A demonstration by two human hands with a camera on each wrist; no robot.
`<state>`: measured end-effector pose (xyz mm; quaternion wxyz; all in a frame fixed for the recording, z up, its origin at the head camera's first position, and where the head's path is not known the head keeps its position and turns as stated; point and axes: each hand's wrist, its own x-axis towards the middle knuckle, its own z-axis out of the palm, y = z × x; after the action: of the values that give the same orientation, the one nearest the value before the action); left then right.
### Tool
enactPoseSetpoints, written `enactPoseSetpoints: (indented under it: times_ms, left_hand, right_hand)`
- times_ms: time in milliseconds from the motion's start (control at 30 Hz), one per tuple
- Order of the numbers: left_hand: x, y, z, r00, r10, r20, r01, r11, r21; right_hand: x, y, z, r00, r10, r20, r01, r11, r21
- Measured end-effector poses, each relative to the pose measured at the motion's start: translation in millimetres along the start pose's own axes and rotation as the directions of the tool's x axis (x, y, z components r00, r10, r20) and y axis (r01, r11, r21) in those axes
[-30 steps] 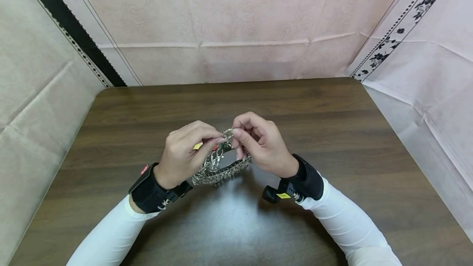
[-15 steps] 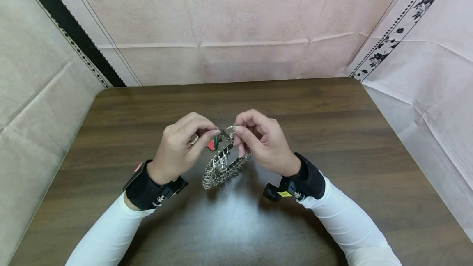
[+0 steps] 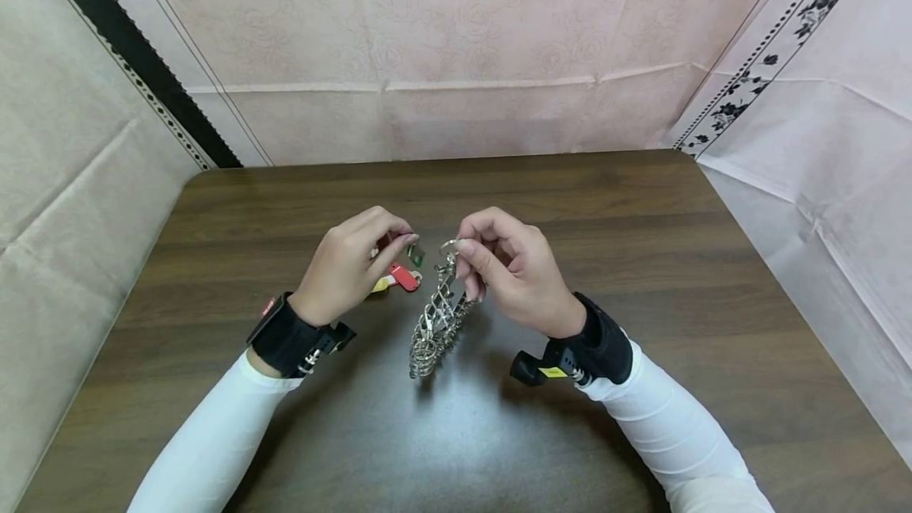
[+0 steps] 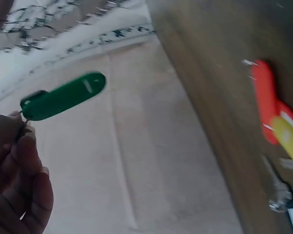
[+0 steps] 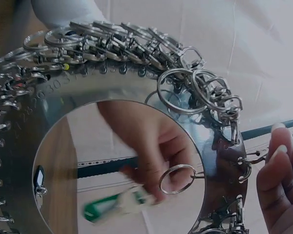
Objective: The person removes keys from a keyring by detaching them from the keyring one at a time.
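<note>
My left hand (image 3: 356,264) pinches the small metal ring of a green key tag (image 4: 66,97), which sticks out past the fingertips. The fingers of my right hand (image 3: 516,271) pinch a metal ring at the top of a round metal key holder (image 5: 63,112), seen almost edge-on in the head view. Numbers are stamped on its flat face, and many snap hooks with split rings (image 5: 176,92) line its rim. Through its round centre opening, the right wrist view shows the left hand and the green tag, apart from the holder.
Red key tags (image 4: 264,97) and a yellow key tag (image 4: 289,139) lie on the brown wooden table (image 3: 456,434) beyond the left hand, with keys (image 4: 281,195) beside them. Pale patterned cloth (image 3: 456,38) stands behind the table and at both sides.
My left hand has drawn away from the key holder with the green tag. The holder has turned narrower to the head view below the right hand, and the red tag has come into sight.
</note>
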<state>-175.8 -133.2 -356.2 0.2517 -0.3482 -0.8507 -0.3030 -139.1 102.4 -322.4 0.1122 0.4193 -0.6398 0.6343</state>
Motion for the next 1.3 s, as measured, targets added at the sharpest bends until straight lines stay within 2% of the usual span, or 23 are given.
enactPoseSetpoints:
  times_ms: [267,433,667,933,1300]
  left_hand:
    - [-5.5,-24.3,11.4,0.991,-0.088,0.104,0.079,0.993,0.092]
    - [-8.7,-34.5,16.5,0.975,-0.151,0.162,0.131,0.983,0.127]
    - [-14.3,-45.8,23.6,0.955,-0.189,0.228,0.157,0.976,0.151]
    - [-17.2,-52.4,27.1,0.944,-0.222,0.245,0.175,0.964,0.200]
    - [-16.2,-52.7,26.5,0.907,-0.297,0.297,0.237,0.946,0.222]
  right_hand:
    - [2.4,-3,-2,1.000,0.022,-0.014,-0.022,1.000,0.007]
    - [3.7,-4,-3,0.999,0.034,-0.011,-0.034,0.999,-0.003]
    - [3.4,-3,-5,0.999,0.050,-0.006,-0.050,0.999,-0.018]
    - [3.6,-3,-5,0.998,0.060,0.007,-0.060,0.998,-0.021]
    - [2.8,-1,-5,0.998,0.069,0.013,-0.068,0.997,-0.035]
